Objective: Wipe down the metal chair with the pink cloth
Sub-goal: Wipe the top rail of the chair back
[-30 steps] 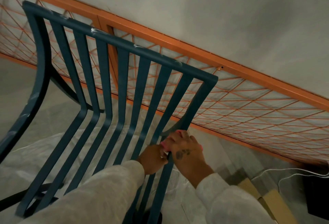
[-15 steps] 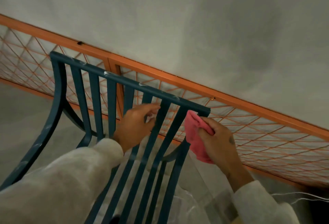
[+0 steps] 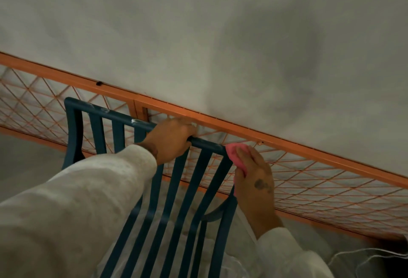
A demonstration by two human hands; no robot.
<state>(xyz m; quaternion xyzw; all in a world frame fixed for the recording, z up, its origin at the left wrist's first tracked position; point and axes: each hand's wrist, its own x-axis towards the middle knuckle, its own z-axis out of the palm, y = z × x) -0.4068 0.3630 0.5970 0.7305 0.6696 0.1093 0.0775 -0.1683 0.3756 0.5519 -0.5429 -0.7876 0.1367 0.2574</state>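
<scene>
The dark blue metal chair (image 3: 198,180) has a slatted back that fills the lower middle of the head view. My left hand (image 3: 170,139) is wrapped around its top rail near the middle. My right hand (image 3: 254,178) presses the pink cloth (image 3: 234,154) against the chair's top right corner and right upright. Only part of the cloth shows from under my fingers. White paint marks dot the top rail to the left of my left hand.
An orange metal frame (image 3: 287,143) with a diamond wire mesh runs diagonally behind the chair against a grey-white wall (image 3: 198,34). A white cable (image 3: 364,253) lies at the lower right. Pale sheeting covers the floor under the chair.
My left hand has moved up from a slat to grip the top rail. My right hand has carried the cloth up the right upright to the top corner. The view has tilted upward.
</scene>
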